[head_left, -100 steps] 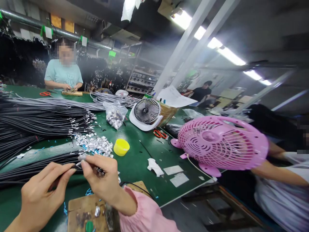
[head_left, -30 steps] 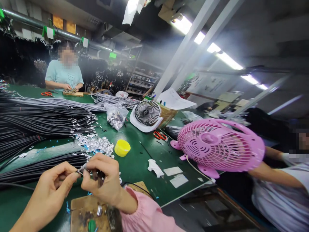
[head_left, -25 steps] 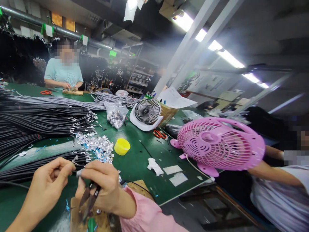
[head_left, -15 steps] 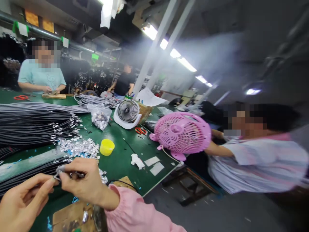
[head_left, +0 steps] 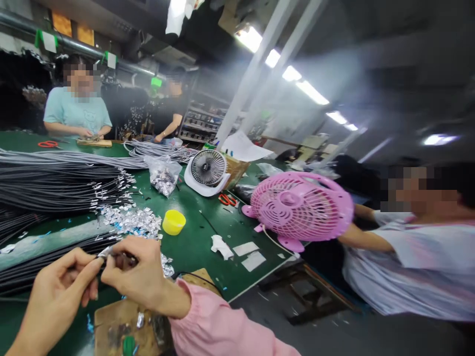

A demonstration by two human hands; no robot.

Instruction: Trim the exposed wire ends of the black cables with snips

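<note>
My left hand (head_left: 61,291) pinches the tip of a thin dark cable between thumb and forefinger. Against it, my right hand (head_left: 139,272) closes its fingertips on a small silver foil piece (head_left: 106,252). Something dark lies inside the curled right fingers, too hidden to name. Behind both hands spreads a pile of cut foil pieces (head_left: 133,221), beside bundles of black cables (head_left: 55,190) with silver tips. Below my right hand is a worn wooden block (head_left: 107,329) with a foil scrap (head_left: 140,320) and a green object (head_left: 128,345) on it.
On the green table (head_left: 200,237) stand a yellow cup (head_left: 174,222), a bag of small parts (head_left: 163,177), a white fan (head_left: 208,170) and a pink fan (head_left: 300,207). Orange-handled scissors (head_left: 228,200) lie near the fans. Co-workers sit across (head_left: 77,111) and at right (head_left: 404,262).
The view has swung a little to the left, so things appear further right. My hands stay together at the foil piece, with the left wrist raised slightly.
</note>
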